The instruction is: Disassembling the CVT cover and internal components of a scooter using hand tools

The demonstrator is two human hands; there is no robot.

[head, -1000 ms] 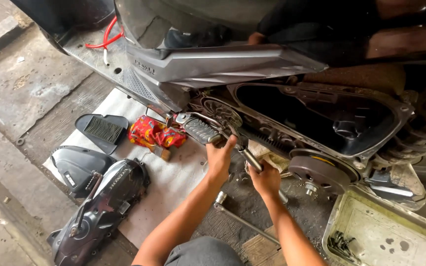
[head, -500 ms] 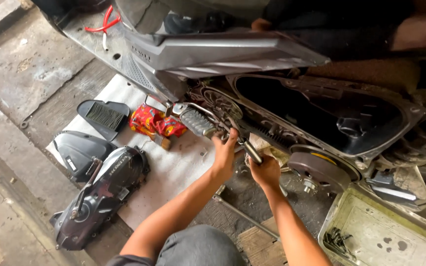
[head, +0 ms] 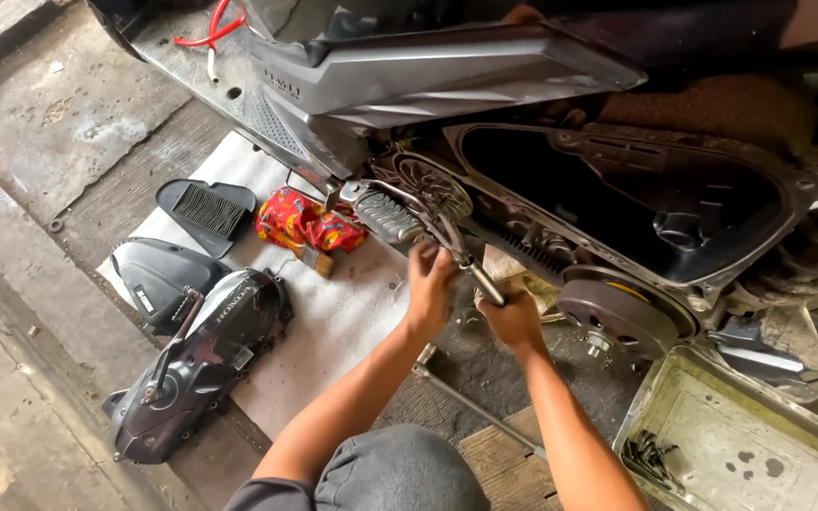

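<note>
My left hand and my right hand are both closed around a slim metal tool handle that angles up toward the scooter's open engine case. The tool's far end reaches the ribbed front pulley, just behind the folded kick-start pedal. A round clutch drum sits at the case's lower edge, to the right of my right hand. Both forearms stretch up from my knee at the bottom of the view.
Removed black covers, an air filter and a red rag lie on a white sheet at left. A long steel bar lies on the floor. A dirty metal tray with several bolts stands at lower right.
The view has shifted slightly. Both hands have stayed on the tool handle and edged up closer to the engine case.
</note>
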